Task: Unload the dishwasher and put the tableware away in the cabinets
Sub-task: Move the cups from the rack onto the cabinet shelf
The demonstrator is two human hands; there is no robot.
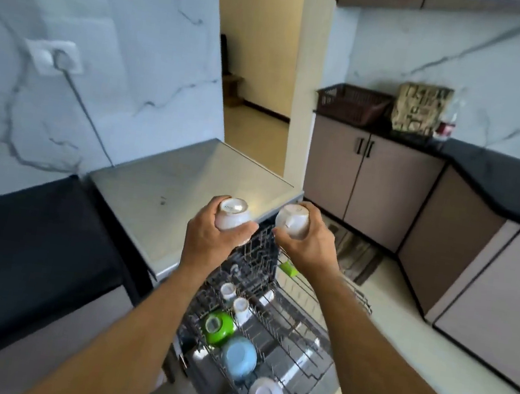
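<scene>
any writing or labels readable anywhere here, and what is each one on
Nothing can be read for certain.
Small dark mark on the base of the white cup in the left hand: too small and blurred to read.
Round stamp on the base of the white cup in the right hand: blurred, unreadable.
Patterned bag on the dark counter: print blurred; cannot tell if it holds letters.

A white wall socket [55, 56] with a grey cable sits at ten o'clock. At two o'clock, a dark brown basket [352, 103] stands on the black bench [505, 183], just beside a patterned bag [420, 109].
</scene>
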